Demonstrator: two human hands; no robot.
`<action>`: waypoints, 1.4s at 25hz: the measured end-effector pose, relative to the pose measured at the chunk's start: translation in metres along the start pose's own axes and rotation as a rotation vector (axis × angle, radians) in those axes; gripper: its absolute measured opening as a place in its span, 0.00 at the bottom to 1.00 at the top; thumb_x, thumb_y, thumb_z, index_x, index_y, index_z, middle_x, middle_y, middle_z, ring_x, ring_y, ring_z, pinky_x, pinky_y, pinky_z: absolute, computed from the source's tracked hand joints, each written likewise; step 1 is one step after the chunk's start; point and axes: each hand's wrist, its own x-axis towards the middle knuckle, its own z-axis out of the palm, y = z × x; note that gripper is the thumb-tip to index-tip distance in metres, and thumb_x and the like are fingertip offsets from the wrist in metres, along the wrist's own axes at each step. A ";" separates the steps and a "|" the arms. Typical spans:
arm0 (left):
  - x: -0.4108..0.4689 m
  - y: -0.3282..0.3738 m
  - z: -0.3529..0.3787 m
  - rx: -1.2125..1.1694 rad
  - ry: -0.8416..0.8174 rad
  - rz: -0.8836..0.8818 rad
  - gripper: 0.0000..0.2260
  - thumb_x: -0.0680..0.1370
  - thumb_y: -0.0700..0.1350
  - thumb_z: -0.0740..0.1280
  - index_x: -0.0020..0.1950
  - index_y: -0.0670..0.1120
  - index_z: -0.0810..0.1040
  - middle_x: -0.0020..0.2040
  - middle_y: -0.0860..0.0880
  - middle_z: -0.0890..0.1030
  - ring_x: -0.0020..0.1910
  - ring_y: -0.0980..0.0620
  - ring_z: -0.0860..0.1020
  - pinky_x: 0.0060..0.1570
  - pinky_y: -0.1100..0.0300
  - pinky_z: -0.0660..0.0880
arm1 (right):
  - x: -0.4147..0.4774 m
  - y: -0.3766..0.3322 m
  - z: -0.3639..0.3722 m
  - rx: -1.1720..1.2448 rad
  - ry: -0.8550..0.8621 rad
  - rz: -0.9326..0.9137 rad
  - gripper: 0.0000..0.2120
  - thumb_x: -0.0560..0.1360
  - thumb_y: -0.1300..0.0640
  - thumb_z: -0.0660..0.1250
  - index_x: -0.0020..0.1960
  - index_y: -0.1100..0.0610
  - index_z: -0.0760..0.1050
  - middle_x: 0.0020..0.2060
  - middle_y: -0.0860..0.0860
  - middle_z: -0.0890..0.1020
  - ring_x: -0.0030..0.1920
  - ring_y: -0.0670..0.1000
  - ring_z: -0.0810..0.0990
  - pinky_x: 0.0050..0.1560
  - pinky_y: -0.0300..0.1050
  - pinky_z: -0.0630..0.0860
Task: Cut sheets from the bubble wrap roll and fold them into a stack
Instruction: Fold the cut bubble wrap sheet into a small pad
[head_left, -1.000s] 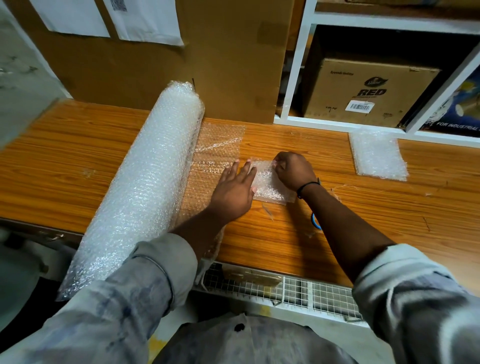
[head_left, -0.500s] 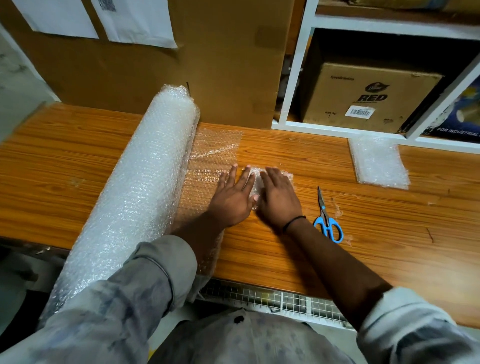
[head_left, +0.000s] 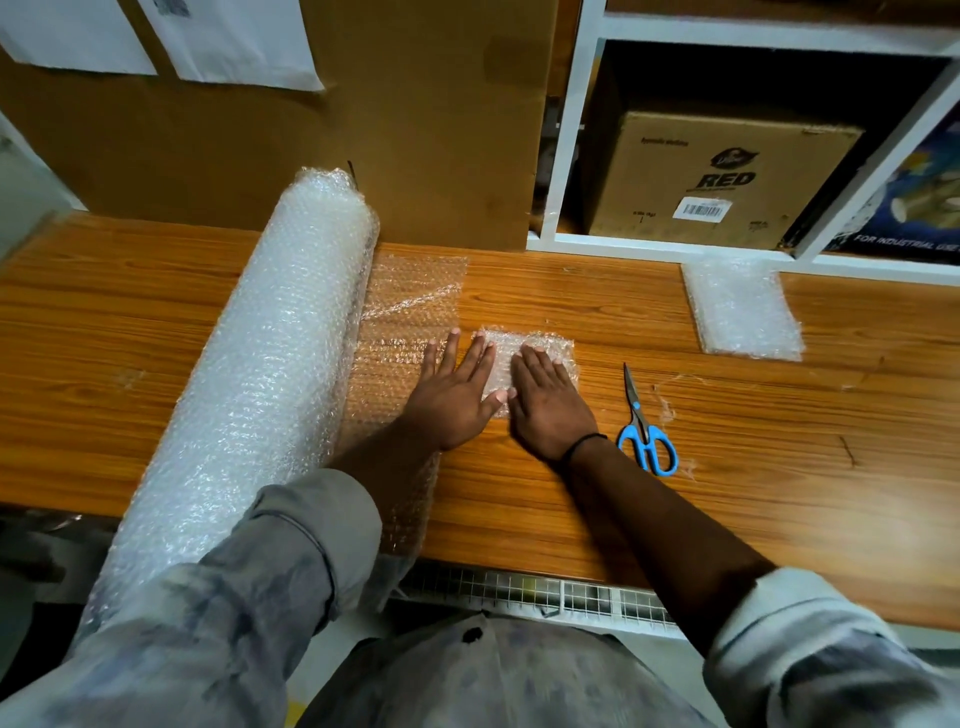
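Pressed flat under left hand (head_left: 452, 395) and right hand (head_left: 545, 400), fingers straight, gripping nothing: folded sheet (head_left: 550, 345), mid table (head_left: 727, 493). Left: bubble wrap roll (head_left: 260, 374), loose end beneath left hand. Just right: scissors (head_left: 644, 431). Far right: stack (head_left: 743, 312), apparently several layers.

The brown cardboard box (head_left: 717, 176) in the white shelf compartment bears the bold black word "RED" on its front, under a dark oval logo too small to read. A white barcode sticker (head_left: 701, 209) sits below that word, its digits illegible. The dark blue printed carton (head_left: 914, 208) at the right edge shows white lettering, "FOR INDUSTRIAL USE", cut off by the frame. Print on the white paper sheets (head_left: 234, 41) is blurred.
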 end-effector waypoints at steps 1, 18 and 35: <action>-0.003 -0.001 0.001 -0.016 0.052 -0.007 0.36 0.83 0.67 0.40 0.85 0.48 0.42 0.84 0.47 0.40 0.82 0.41 0.34 0.78 0.39 0.34 | -0.001 0.000 -0.005 0.042 0.035 -0.003 0.28 0.87 0.50 0.50 0.84 0.60 0.51 0.83 0.58 0.52 0.83 0.56 0.47 0.82 0.51 0.44; -0.024 -0.008 0.015 -0.054 0.183 0.032 0.28 0.82 0.57 0.50 0.83 0.53 0.57 0.85 0.44 0.48 0.83 0.37 0.42 0.79 0.34 0.44 | 0.049 0.012 -0.043 0.141 0.076 0.155 0.13 0.80 0.55 0.66 0.61 0.61 0.79 0.58 0.60 0.78 0.56 0.62 0.78 0.54 0.51 0.76; 0.019 0.030 -0.007 -0.249 0.133 0.016 0.32 0.83 0.61 0.57 0.84 0.51 0.55 0.85 0.43 0.50 0.82 0.36 0.47 0.80 0.39 0.49 | -0.005 0.035 -0.060 0.558 0.651 0.479 0.15 0.78 0.63 0.68 0.61 0.50 0.84 0.50 0.53 0.86 0.51 0.51 0.83 0.54 0.47 0.79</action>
